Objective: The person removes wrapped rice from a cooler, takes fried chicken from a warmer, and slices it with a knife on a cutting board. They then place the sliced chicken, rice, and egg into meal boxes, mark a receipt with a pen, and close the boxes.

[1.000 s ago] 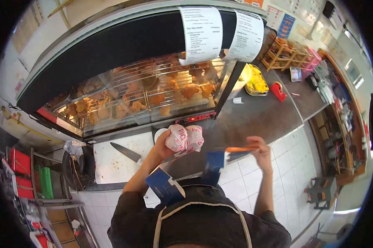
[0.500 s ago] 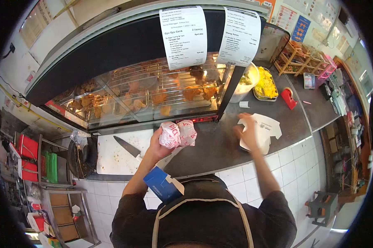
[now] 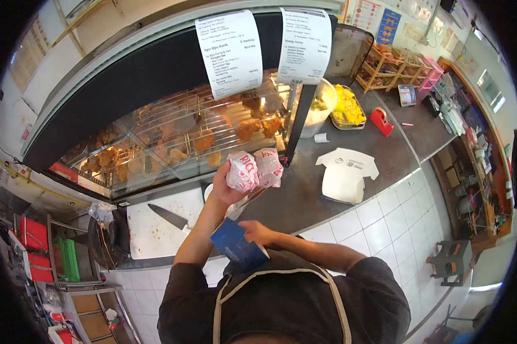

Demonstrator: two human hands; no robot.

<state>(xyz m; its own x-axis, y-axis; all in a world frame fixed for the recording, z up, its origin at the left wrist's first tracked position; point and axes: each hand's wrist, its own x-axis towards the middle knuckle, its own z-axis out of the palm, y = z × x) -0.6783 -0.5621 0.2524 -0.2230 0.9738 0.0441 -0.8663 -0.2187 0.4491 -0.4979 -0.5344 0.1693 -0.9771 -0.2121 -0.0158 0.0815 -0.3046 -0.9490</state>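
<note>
The left hand (image 3: 224, 192) has its fingers clamped on two paper wraps (image 3: 242, 171) printed in red, which touch side by side at the fingertips; some of those fingers are hidden behind the paper. Nearer the body, the right hand (image 3: 258, 234) has its fingers together on the edge of a blue box (image 3: 234, 243), which hangs tilted just left of them, over the left forearm; whether box and arm touch, I cannot tell.

Well right of both sets of fingers, a white box (image 3: 343, 186) lies on the counter (image 3: 296, 198), its flaps spread. Beyond it from the right fingers are a small cup (image 3: 321, 137), a red tape dispenser (image 3: 380, 122) and a tray (image 3: 350, 126) of yellow food. Left of the left fingers, a knife (image 3: 165, 214) rests on a board (image 3: 144, 238). Just past the left fingertips stands a case (image 3: 149, 77) of fried food, with two receipts (image 3: 230, 54) hanging on its front
</note>
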